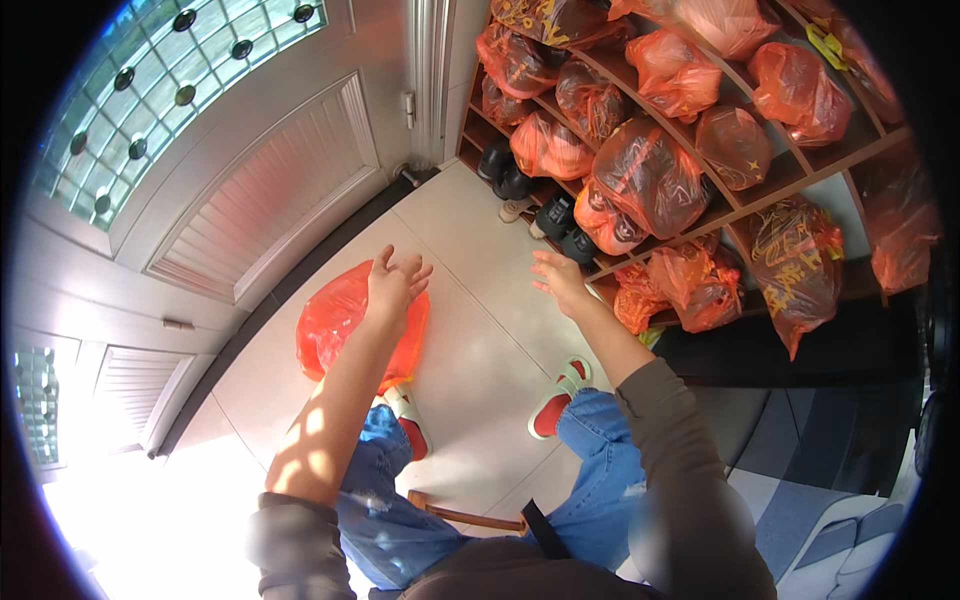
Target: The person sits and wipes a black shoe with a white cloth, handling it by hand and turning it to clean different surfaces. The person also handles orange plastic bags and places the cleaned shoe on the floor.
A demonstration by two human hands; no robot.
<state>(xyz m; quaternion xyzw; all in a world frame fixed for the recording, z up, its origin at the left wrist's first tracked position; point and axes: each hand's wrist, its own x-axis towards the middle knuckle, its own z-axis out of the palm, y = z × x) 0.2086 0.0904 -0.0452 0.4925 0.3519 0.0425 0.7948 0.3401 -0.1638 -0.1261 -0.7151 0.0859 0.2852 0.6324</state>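
My left hand [397,279] is raised with its fingers apart and nothing in it. Behind and below it, a red plastic bag [334,319] rests on the tiled floor beside my foot; what it contains cannot be seen. My right hand [559,279], also empty and spread, hangs over the floor near the lower left corner of a brown wooden shelf unit [780,189]. Black shoes [556,217] stand in the shelf's bottom row, just beyond that hand. Filled red plastic bags [651,176] crowd the compartments, some bearing yellow writing.
A metal door [262,195] with a leaded glass pane and dark threshold lies at the left. A wooden stool's edge [472,516] shows between my legs. My feet are in pale green slippers [562,386]. A grey and white cushioned seat [817,517] is at lower right.
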